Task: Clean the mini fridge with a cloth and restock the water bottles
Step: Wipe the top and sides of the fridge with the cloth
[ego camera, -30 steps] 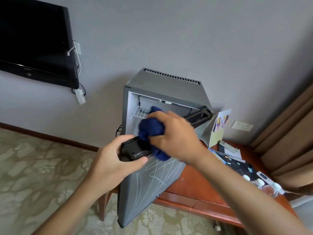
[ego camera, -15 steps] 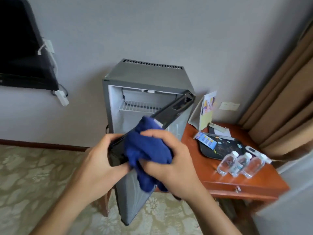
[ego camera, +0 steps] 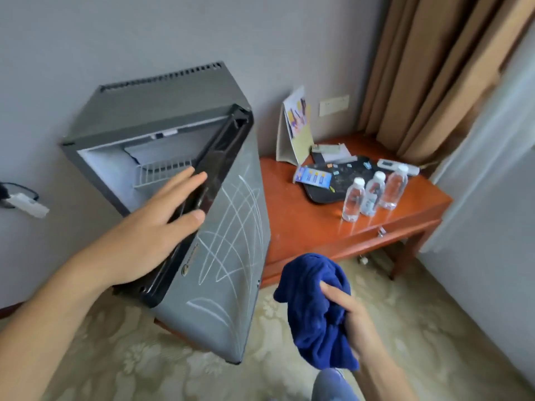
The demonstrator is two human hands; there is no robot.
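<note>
Head view: right hand grips cloth; left hand on fridge door.

Left hand outstretched, fingers straight (thumb spread apart); right hand lower, fingers curled, gripping.

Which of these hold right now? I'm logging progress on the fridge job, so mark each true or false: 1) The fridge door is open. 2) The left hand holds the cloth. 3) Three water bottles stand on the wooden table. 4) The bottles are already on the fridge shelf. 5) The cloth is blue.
1) True: the fridge door stands open, with the left hand resting flat on its top edge.
2) False: the right hand grips the cloth.
3) True: three water bottles stand on the wooden table.
4) False: they are on the table; the visible part of the wire shelf is bare.
5) True.
</note>
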